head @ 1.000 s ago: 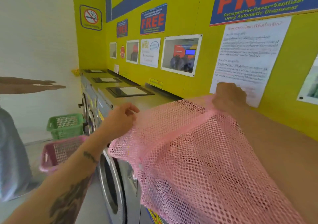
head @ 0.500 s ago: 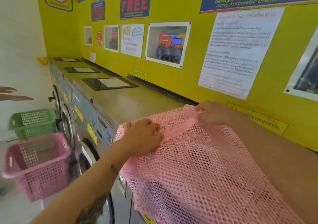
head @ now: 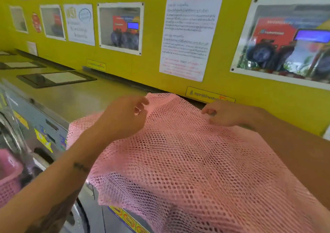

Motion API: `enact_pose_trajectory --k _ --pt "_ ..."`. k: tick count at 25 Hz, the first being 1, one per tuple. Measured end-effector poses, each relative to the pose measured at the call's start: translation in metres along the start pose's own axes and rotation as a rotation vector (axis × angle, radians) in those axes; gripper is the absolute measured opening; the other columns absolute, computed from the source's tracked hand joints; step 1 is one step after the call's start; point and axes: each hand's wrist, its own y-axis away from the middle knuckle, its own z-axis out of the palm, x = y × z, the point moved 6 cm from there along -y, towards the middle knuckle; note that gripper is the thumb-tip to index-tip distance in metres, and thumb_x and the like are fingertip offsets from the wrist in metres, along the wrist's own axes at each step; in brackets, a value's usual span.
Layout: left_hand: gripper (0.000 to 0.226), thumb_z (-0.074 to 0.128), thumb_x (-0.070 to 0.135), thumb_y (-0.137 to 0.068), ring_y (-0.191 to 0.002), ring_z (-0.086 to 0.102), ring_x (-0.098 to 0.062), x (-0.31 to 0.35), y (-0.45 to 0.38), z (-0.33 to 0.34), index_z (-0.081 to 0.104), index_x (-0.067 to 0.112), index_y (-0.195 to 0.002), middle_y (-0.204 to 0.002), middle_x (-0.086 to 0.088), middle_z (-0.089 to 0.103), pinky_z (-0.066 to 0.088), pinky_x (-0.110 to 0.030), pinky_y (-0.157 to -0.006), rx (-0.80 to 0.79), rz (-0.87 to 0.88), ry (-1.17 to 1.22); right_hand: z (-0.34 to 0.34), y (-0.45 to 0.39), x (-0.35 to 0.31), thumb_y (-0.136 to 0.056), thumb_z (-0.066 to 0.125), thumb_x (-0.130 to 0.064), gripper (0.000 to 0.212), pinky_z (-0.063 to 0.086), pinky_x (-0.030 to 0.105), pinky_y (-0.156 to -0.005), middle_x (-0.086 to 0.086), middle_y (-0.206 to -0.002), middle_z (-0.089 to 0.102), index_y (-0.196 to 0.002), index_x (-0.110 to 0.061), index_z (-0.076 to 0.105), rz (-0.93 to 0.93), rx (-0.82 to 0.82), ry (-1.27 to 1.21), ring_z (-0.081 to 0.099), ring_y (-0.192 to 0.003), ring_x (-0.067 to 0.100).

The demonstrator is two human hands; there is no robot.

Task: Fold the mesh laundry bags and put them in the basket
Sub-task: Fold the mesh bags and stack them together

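Observation:
A pink mesh laundry bag (head: 187, 152) lies spread over the top of a washing machine (head: 75, 96), and its near edge hangs down over the machine's front. My left hand (head: 123, 120) is at the bag's far left part, thumb and fingers pinched on the mesh near the far edge. My right hand (head: 228, 114) rests at the far right edge close to the yellow wall, fingers curled on the mesh. A pink basket (head: 9, 172) shows only partly at the left border, low beside the machines.
A yellow wall (head: 142, 68) with posters and a white notice (head: 189, 36) runs right behind the machine tops. Black-framed lids (head: 55, 79) sit on the machines further left. The round washer doors (head: 78, 215) face the aisle below my left arm.
The bag came down from the air onto the machine top. My left hand moved forward to the far edge, my right hand lowered to the top, and the view tilted downward.

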Motion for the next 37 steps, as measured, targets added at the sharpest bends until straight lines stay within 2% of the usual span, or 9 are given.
enact_pose_trajectory --k 7,10,13,16,21,24,27,31,37 --pt "0.01 0.063 0.032 -0.089 -0.087 0.068 -0.009 0.124 0.055 0.036 0.069 0.036 -0.095 -0.09 0.013 0.072 0.055 -0.038 -0.086 -0.257 0.222 0.291 -0.01 0.1 0.064 -0.093 0.061 -0.031 0.049 0.04 0.028 -0.086 -0.008 -0.131 0.05 -0.14 -0.03 0.045 0.042 -0.191 0.144 0.049 -0.102 0.01" --pt "0.001 0.068 0.032 -0.088 -0.069 0.06 -0.007 0.166 0.082 0.049 0.068 0.032 -0.089 -0.079 0.015 0.065 0.054 -0.038 -0.073 -0.404 0.248 0.272 -0.013 0.13 0.088 -0.092 0.062 -0.032 0.05 0.039 0.022 -0.067 -0.025 -0.097 0.044 -0.14 -0.032 0.045 0.037 -0.259 0.191 0.046 -0.079 -0.003" --pt "0.02 0.075 0.05 -0.076 -0.061 0.051 -0.003 0.192 0.114 0.064 0.067 0.04 -0.092 -0.071 0.015 0.058 0.049 -0.032 -0.067 -0.593 0.225 0.167 -0.007 0.152 0.092 -0.086 0.069 -0.025 0.059 0.04 0.022 -0.063 -0.022 -0.09 0.041 -0.139 -0.032 0.044 -0.009 -0.356 0.264 0.044 -0.074 -0.001" --pt "0.055 0.083 0.056 -0.051 -0.062 0.053 -0.001 0.195 0.137 0.082 0.06 0.06 -0.102 -0.077 0.018 0.06 0.05 -0.023 -0.067 -0.634 0.14 -0.031 0.015 0.163 0.095 -0.081 0.069 -0.023 0.068 0.048 0.034 -0.084 -0.009 -0.114 0.047 -0.14 -0.037 0.038 -0.024 -0.437 0.407 0.05 -0.097 0.013" --pt "0.005 0.071 0.028 -0.083 -0.072 0.057 -0.004 0.209 0.129 0.076 0.071 0.033 -0.081 -0.077 0.01 0.063 0.047 -0.033 -0.068 -0.478 0.187 -0.056 0.014 0.144 0.099 -0.08 0.056 -0.024 0.007 0.05 0.035 -0.064 -0.001 -0.089 0.062 -0.087 -0.025 0.058 -0.176 0.022 0.482 0.058 -0.082 0.021" --pt "0.008 0.06 0.018 -0.093 -0.068 0.059 -0.02 0.21 0.106 0.051 0.065 0.02 -0.086 -0.069 0.001 0.063 0.049 -0.039 -0.069 -0.117 0.107 0.142 -0.02 0.138 0.114 -0.08 0.051 -0.016 0.013 0.038 0.031 -0.054 0.001 -0.083 0.055 -0.072 -0.024 0.046 -0.127 0.279 0.437 0.053 -0.075 0.023" --pt "0.013 0.059 0.008 -0.088 -0.067 0.055 -0.024 0.198 0.092 0.051 0.053 0.017 -0.095 -0.07 0.004 0.056 0.045 -0.035 -0.06 0.181 0.067 -0.127 -0.027 0.135 0.12 -0.082 0.053 -0.016 0.013 0.045 0.034 -0.063 0.003 -0.095 0.058 -0.09 -0.024 0.058 -0.1 0.329 0.305 0.055 -0.083 0.025" --pt "0.016 0.059 0.003 -0.084 -0.078 0.049 -0.022 0.187 0.095 0.075 0.052 0.018 -0.083 -0.081 0.001 0.05 0.044 -0.034 -0.06 0.201 0.034 -0.385 -0.017 0.148 0.095 -0.082 0.053 -0.009 0.021 0.044 0.033 -0.062 -0.003 -0.094 0.058 -0.095 -0.024 0.059 -0.207 0.18 0.098 0.052 -0.079 0.016" --pt "0.052 0.042 0.064 -0.087 -0.119 0.048 -0.029 0.182 0.099 0.093 0.07 0.026 -0.108 -0.119 -0.005 0.05 0.039 -0.054 -0.1 -0.269 -0.229 -0.517 0.0 0.161 0.073 -0.088 0.055 -0.02 0.063 0.048 0.031 -0.073 -0.001 -0.137 0.046 -0.145 -0.029 0.03 -0.22 -0.179 0.161 0.053 -0.094 0.012"
